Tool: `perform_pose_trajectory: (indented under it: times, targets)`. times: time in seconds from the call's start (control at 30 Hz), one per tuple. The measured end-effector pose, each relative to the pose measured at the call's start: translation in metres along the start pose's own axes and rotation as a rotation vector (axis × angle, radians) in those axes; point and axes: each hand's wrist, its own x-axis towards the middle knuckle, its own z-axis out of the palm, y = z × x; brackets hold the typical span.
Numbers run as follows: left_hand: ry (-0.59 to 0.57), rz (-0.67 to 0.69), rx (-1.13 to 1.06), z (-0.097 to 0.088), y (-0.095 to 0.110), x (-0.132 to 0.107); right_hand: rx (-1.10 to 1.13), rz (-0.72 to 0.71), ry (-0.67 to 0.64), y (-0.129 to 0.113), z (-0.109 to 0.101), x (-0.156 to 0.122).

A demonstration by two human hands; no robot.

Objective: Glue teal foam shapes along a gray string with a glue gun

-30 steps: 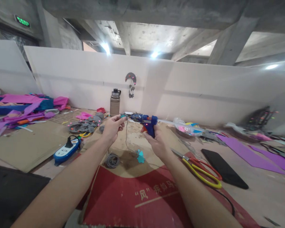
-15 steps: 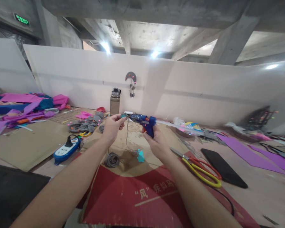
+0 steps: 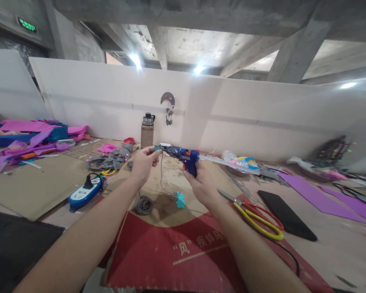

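Note:
My right hand [image 3: 201, 185] is closed round the handle of a blue hot glue gun [image 3: 184, 156], whose nozzle points left. My left hand [image 3: 143, 162] pinches a small teal piece [image 3: 156, 149] right at the nozzle tip, and a thin grey wire [image 3: 161, 173] hangs down from it. Both hands are raised over a brown cardboard sheet [image 3: 171, 179]. On the cardboard below lie a small teal shape [image 3: 179, 200] and a coil of grey wire [image 3: 143, 204].
Yellow-handled scissors [image 3: 256, 217] and a black phone [image 3: 286, 215] lie to the right. A blue-white power strip [image 3: 85, 192] is at the left, a water bottle [image 3: 147, 131] by the white wall. Purple and pink foam scraps [image 3: 27, 140] pile at the far left, purple sheets [image 3: 320, 195] at the right.
Both hands and the glue gun have shifted slightly left and up, still held together at the nozzle.

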Motion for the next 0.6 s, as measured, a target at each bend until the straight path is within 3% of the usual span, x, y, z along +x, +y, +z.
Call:
perform_pose_trajectory:
  times: [0.5, 0.6]
  targets:
    - [-0.014, -0.011, 0.007, 0.0006, -0.0014, 0.0005, 0.030, -0.025, 0.038, 0.0022, 0.0021, 0.0011]
    - [0.009, -0.033, -0.016, -0.0004, -0.0004, 0.0013, 0.118, 0.032, 0.076, 0.0024, 0.0031, 0.0013]
